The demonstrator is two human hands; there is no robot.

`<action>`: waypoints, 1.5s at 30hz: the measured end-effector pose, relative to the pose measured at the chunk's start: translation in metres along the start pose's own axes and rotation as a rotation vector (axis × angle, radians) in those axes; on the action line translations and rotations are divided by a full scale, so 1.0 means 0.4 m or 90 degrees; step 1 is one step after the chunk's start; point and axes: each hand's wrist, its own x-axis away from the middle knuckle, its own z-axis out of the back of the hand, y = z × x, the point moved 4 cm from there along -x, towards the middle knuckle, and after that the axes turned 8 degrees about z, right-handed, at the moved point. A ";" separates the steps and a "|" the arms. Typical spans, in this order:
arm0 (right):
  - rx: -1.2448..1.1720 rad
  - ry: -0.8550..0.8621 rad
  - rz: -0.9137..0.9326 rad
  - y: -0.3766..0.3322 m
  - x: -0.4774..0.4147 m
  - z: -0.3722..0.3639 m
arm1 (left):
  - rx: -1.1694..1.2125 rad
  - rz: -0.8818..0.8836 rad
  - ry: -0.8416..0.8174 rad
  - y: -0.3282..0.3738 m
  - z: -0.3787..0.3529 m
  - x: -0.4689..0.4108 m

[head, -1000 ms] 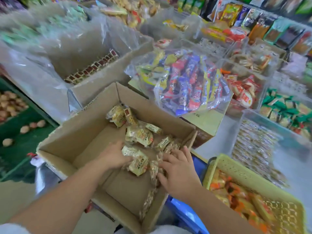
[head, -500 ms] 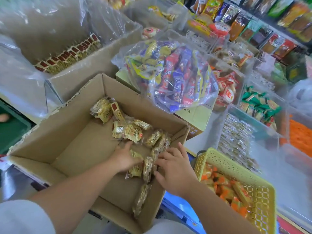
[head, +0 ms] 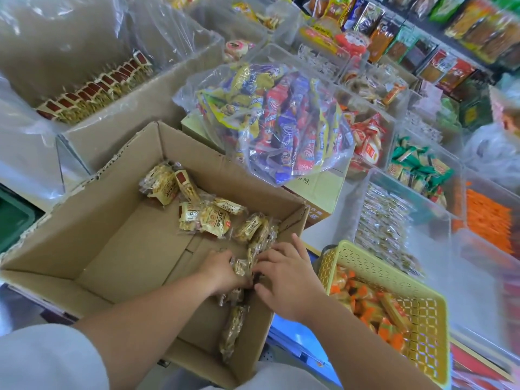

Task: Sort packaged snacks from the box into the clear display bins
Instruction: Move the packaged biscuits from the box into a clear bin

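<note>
An open cardboard box (head: 92, 229) stands in front of me with several beige wrapped snack packets (head: 208, 218) along its far and right sides. My left hand (head: 222, 268) and my right hand (head: 284, 274) are both low in the box's right half, pressed together around a small stack of these packets (head: 243, 267). More packets (head: 233, 330) lie against the right wall below my hands. Clear display bins (head: 408, 209) with other snacks stand to the right of the box.
A big clear bag of blue, red and yellow snacks (head: 281, 122) rests on a carton behind the box. A yellow plastic basket (head: 422, 313) with orange packets sits at the right. A plastic-lined carton (head: 92, 99) holds red-topped packets at the left.
Both hands have drawn closer together, gathering packets from the box's middle toward its right wall. The view has shifted left and down.
</note>
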 end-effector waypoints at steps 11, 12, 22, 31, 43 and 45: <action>0.038 -0.078 0.010 0.008 -0.011 0.002 | -0.017 -0.129 -0.006 0.004 0.194 0.101; 0.058 -0.109 0.013 0.004 -0.015 0.004 | -0.005 -0.144 0.007 -0.001 0.217 0.122; 0.063 -0.511 0.161 -0.196 -0.080 -0.098 | 0.434 -0.137 0.079 -0.169 0.280 0.277; 0.160 -0.557 0.213 -0.218 -0.101 -0.157 | 0.584 -0.141 0.112 -0.200 0.263 0.326; -0.467 0.109 -0.015 0.077 0.080 0.191 | 0.697 -0.195 0.293 -0.073 0.221 0.432; -0.597 0.177 -0.072 0.136 0.153 0.196 | 0.700 -0.208 0.285 -0.013 0.187 0.445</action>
